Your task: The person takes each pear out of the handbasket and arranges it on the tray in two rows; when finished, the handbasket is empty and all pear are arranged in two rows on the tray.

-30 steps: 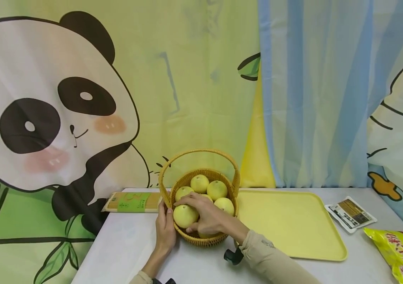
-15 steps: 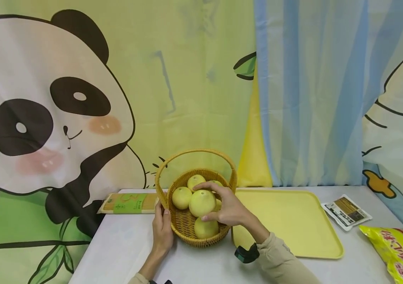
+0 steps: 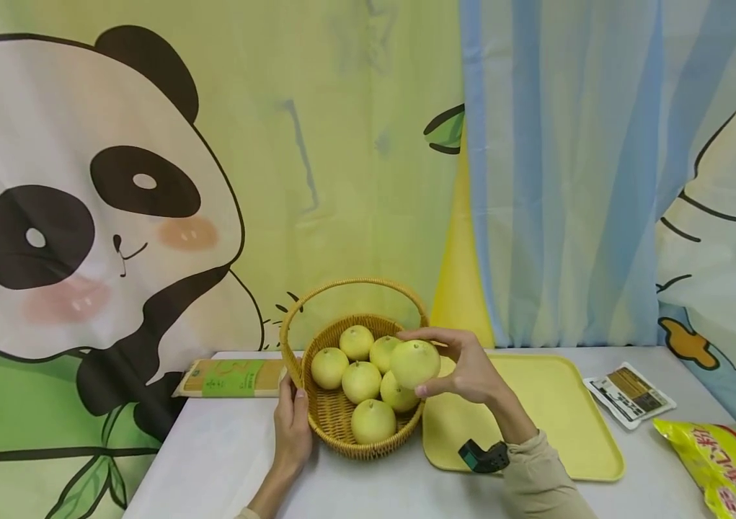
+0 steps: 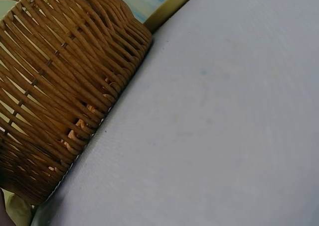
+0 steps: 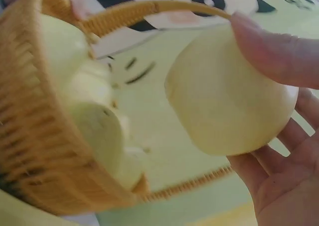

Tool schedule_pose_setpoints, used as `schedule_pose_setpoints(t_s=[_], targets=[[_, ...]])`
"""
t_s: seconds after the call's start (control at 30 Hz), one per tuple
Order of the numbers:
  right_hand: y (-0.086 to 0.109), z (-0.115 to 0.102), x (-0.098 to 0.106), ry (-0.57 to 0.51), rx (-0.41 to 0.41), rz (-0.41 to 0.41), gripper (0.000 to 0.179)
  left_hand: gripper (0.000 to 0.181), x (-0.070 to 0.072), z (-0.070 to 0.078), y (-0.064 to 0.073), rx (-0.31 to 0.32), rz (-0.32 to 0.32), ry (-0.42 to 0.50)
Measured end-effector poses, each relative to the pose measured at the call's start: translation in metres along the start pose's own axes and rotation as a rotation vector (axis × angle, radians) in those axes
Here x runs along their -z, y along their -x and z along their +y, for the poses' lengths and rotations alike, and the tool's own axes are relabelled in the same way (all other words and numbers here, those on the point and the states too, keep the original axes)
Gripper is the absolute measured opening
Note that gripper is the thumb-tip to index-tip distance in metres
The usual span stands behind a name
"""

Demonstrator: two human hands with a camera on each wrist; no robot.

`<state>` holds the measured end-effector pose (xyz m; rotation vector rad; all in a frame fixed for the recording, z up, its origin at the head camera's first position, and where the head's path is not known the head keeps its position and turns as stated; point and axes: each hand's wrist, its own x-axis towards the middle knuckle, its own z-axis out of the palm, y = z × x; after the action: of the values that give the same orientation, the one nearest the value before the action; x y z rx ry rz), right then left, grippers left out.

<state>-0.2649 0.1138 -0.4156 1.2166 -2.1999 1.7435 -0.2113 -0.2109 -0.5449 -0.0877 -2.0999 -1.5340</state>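
Note:
A wicker basket [image 3: 337, 417] with a tall arched handle stands on the white table and holds several round, pale yellow-green fruits [image 3: 361, 382]. My right hand [image 3: 468, 367] grips one more such fruit [image 3: 415, 363] between thumb and fingers, above the basket's right rim. Seen from the right wrist, this smooth fruit [image 5: 224, 96] is lifted beside the basket [image 5: 65, 151]. My left hand [image 3: 293, 425] holds the basket's left side near the handle's base, thumb at the rim. The left wrist view shows mainly the basket's woven wall [image 4: 60, 71]; that hand is mostly hidden there.
A yellow tray [image 3: 556, 404] lies right of the basket, partly under my right forearm. Beyond it are a small white-and-brown packet [image 3: 630, 395] and a yellow bag [image 3: 727, 461]. A flat package with a green label [image 3: 231, 378] lies left. A cartoon curtain [image 3: 355, 180] hangs behind.
My right hand has lifted a fruit from the basket's left side and carried it rightward over the other fruits to the right rim. My left hand stays at the basket.

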Motion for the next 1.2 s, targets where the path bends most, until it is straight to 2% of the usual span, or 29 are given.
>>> schedule_pose_setpoints(t_s=[0.27, 0.37, 0.47, 0.63, 0.73, 0.97, 1.2], targets=[[0.012, 0.016, 0.041, -0.020, -0.028, 0.076, 0.070, 0.052, 0.000, -0.006, 0.000, -0.012, 0.021, -0.009], [0.018, 0.028, 0.052, -0.024, -0.079, 0.122, 0.070, 0.052, 0.000, -0.006, 0.001, -0.012, 0.025, -0.003], [0.024, 0.045, 0.058, -0.044, -0.165, 0.196, 0.073, 0.052, 0.000, -0.005, 0.001, -0.022, 0.025, -0.002], [0.030, 0.075, 0.059, -0.054, -0.326, 0.320, 0.074, 0.052, -0.001, -0.004, -0.001, -0.041, 0.029, 0.007], [0.033, 0.089, 0.057, -0.055, -0.389, 0.371, 0.074, 0.052, -0.001, -0.002, -0.001, -0.047, 0.025, 0.008], [0.034, 0.105, 0.046, -0.014, -0.467, 0.367, 0.075, 0.052, -0.001, 0.000, 0.000, -0.051, 0.023, 0.005], [0.033, 0.111, 0.035, -0.058, -0.552, 0.347, 0.079, 0.053, -0.001, 0.000, 0.000, -0.049, 0.023, 0.005]])
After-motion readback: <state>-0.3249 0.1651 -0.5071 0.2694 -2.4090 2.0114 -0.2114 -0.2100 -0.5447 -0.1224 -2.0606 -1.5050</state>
